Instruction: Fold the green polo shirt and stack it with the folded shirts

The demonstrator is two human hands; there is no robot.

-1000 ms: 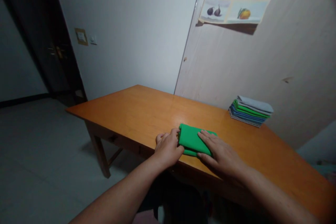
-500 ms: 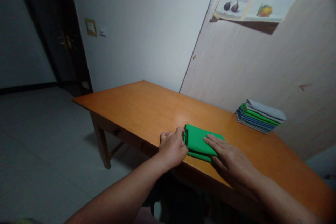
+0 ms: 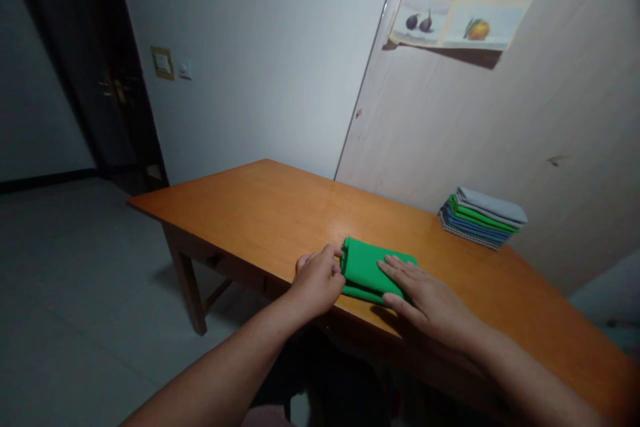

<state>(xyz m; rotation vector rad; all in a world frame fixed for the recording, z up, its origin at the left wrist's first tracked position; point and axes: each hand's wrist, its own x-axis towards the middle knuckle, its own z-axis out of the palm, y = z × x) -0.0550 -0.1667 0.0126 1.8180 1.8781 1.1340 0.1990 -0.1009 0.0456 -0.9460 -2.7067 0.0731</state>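
Note:
A folded green cloth point(image 3: 369, 263) lies near the front edge of an orange wooden table point(image 3: 260, 207). My left hand point(image 3: 316, 280) is curled against the cloth's left folded edge, fingertips touching it. My right hand point(image 3: 425, 297) lies flat with fingers spread on the cloth's right part, pressing it onto the table.
A stack of folded cloths point(image 3: 481, 217) in grey, green, blue and checked fabric sits at the table's far right by the pale wall. A fruit poster point(image 3: 465, 0) hangs above. A dark door point(image 3: 110, 80) and tiled floor lie to the left.
Both hands stay on the green cloth in nearly the same pose. Only the camera view has shifted slightly.

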